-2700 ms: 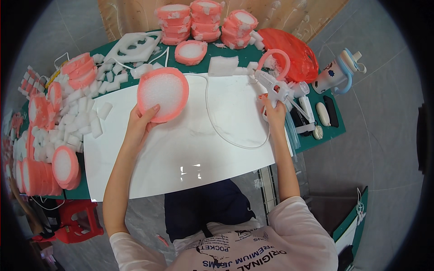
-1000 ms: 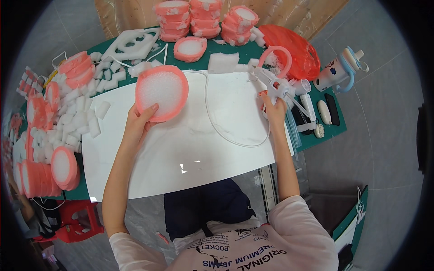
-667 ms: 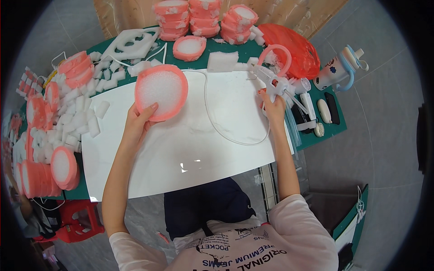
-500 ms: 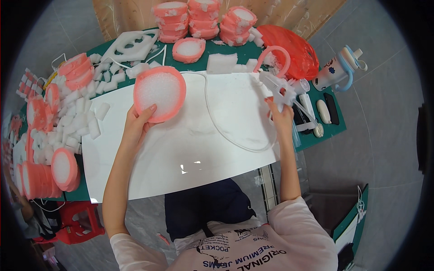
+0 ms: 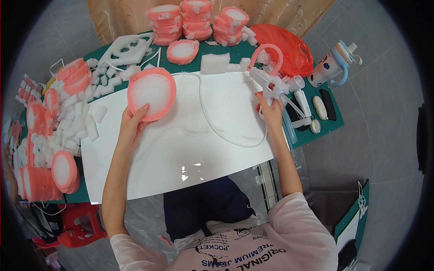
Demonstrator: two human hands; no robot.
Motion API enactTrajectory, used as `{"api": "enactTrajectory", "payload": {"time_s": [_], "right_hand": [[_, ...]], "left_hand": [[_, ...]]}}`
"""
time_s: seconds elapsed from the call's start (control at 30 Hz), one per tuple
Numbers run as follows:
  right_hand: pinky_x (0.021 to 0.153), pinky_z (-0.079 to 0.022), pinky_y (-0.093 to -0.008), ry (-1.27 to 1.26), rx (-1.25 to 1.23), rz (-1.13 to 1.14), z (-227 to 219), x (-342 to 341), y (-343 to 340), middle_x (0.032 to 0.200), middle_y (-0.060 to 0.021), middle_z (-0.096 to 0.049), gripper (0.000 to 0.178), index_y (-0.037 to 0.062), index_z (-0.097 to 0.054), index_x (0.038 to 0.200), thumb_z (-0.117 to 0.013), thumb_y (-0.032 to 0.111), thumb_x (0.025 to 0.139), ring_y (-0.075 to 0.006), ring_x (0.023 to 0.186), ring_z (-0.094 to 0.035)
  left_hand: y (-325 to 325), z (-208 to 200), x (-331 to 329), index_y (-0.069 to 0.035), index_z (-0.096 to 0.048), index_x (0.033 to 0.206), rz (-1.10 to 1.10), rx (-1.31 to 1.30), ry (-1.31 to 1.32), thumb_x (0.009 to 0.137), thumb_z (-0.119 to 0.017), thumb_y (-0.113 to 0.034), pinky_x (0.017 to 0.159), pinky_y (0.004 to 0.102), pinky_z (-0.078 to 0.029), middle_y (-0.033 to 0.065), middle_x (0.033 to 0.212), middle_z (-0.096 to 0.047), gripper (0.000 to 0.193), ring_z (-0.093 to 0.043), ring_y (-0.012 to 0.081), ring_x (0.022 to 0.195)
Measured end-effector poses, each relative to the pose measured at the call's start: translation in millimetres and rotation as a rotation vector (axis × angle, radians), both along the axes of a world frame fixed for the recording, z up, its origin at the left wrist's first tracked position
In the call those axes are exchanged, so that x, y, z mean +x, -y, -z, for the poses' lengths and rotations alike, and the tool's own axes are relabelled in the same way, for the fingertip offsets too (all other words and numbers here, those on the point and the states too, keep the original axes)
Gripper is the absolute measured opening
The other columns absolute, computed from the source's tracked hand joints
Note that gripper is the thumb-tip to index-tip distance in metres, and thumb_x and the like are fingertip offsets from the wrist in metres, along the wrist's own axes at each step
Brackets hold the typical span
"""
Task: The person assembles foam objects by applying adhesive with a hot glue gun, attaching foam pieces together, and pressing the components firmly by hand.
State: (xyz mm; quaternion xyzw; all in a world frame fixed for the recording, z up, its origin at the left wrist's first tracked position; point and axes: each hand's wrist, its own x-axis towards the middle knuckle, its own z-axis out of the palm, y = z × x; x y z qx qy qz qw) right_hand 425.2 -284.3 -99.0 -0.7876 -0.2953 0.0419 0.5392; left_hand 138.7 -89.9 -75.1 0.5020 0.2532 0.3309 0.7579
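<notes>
My left hand (image 5: pixel 131 125) grips the lower edge of a round pink-rimmed foam piece (image 5: pixel 153 94), its thumb on the white bubbly middle. The piece is raised over the left part of a white board (image 5: pixel 181 149). At the board's right end my right hand (image 5: pixel 272 113) is closed round the handle of a white glue gun (image 5: pixel 267 85). The gun's nozzle points up and to the left, toward a pink ring (image 5: pixel 278 58). A gap of bare board lies between the gun and the foam piece. A white cord (image 5: pixel 203 99) loops across the board to the gun.
Stacks of pink-rimmed pieces (image 5: pixel 196 20) stand at the back, others (image 5: pixel 43 180) at the left. White foam blocks (image 5: pixel 77 117) lie heaped at the left. A red plastic bag (image 5: pixel 289 49), a bottle (image 5: pixel 332 65) and clear sticks (image 5: pixel 289 126) are at the right.
The glue gun has turned in my right hand's grip, its nozzle now standing out toward the upper left. My left hand with the foam piece has shifted slightly left in the picture.
</notes>
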Motion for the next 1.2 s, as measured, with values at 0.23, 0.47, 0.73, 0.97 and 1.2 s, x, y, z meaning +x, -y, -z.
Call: {"api": "enactTrajectory", "payload": {"time_s": [0.23, 0.47, 0.73, 0.97, 1.2], "right_hand": [[0.050, -0.042, -0.0271, 0.037, -0.001, 0.021, 2.0, 2.5, -8.8, 0.052, -0.0066, -0.054, 0.027, -0.0010, -0.060, 0.082, -0.057, 0.025, 0.077, -0.0144, 0.047, -0.053], [0.049, -0.041, -0.0272, 0.063, 0.026, 0.050, 0.3, 1.5, -11.6, 0.052, -0.0065, -0.054, 0.028, -0.0015, -0.060, 0.082, -0.058, 0.026, 0.076, -0.0140, 0.047, -0.053], [0.049, -0.041, -0.0266, 0.006, 0.047, 0.021, 2.4, 4.9, -11.8, 0.051, -0.0062, -0.053, 0.028, -0.0012, -0.060, 0.081, -0.058, 0.026, 0.076, -0.0133, 0.046, -0.052], [0.049, -0.041, -0.0259, -0.034, 0.077, -0.011, 5.5, 9.3, -12.9, 0.052, -0.0062, -0.053, 0.025, -0.0010, -0.060, 0.081, -0.058, 0.024, 0.076, -0.0133, 0.045, -0.052], [0.050, -0.042, -0.0276, 0.036, -0.027, 0.045, 6.2, 5.3, -6.5, 0.053, -0.0080, -0.055, 0.028, -0.0024, -0.060, 0.083, -0.057, 0.025, 0.075, -0.0155, 0.046, -0.054]], "left_hand": [[5.8, -4.9, 0.9, 0.006, -0.040, 0.113, 0.000, -0.013, -0.013, 0.082, -0.054, -0.012, 0.077, 0.0322, -0.050, 0.0150, 0.106, -0.052, 0.039, -0.056, 0.0195, 0.092], [4.8, -3.7, 0.0, 0.006, -0.040, 0.113, 0.020, -0.008, -0.030, 0.081, -0.054, -0.012, 0.077, 0.0324, -0.050, 0.0148, 0.106, -0.052, 0.039, -0.056, 0.0193, 0.092], [3.2, -1.6, -0.1, 0.005, -0.041, 0.112, 0.021, -0.003, -0.022, 0.082, -0.054, -0.013, 0.076, 0.0312, -0.050, 0.0139, 0.106, -0.052, 0.038, -0.057, 0.0181, 0.091], [3.1, -1.0, 0.4, 0.006, -0.041, 0.112, 0.019, -0.002, -0.023, 0.082, -0.054, -0.013, 0.076, 0.0315, -0.050, 0.0140, 0.105, -0.052, 0.038, -0.057, 0.0185, 0.091], [1.9, -1.5, -0.8, 0.006, -0.040, 0.113, -0.007, 0.000, -0.014, 0.082, -0.053, -0.013, 0.077, 0.0314, -0.050, 0.0145, 0.106, -0.052, 0.038, -0.056, 0.0189, 0.092]]}}
